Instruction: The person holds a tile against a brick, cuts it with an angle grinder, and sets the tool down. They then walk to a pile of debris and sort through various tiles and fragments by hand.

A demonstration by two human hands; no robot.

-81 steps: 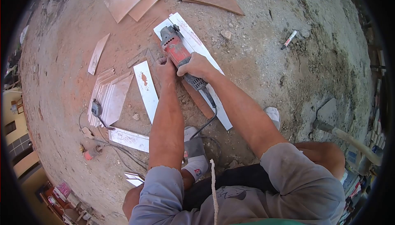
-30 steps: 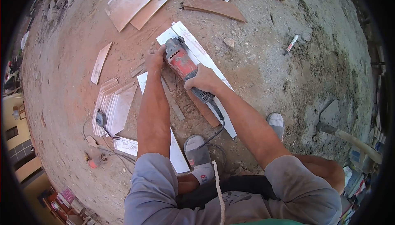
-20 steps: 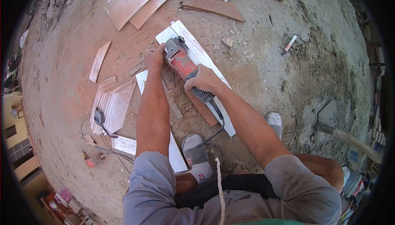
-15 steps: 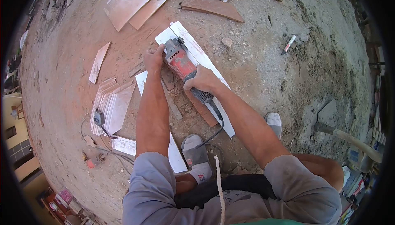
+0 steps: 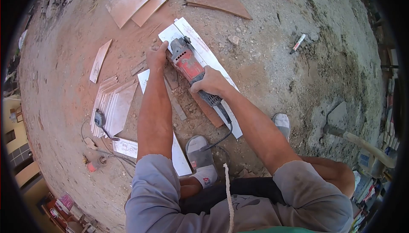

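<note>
One grinder (image 5: 188, 65), within right fingers (image 5: 198, 86)

Soft, diffuse daylight casts faint shadows; the white strip (image 5: 199, 46) toward twelve o'clock looks brightest. Fisheye distortion darkens three and nine o'clock.

Both arms outstretched, right hand (image 5: 211, 82) clenched, left hand (image 5: 157, 57) farther forward.
</note>
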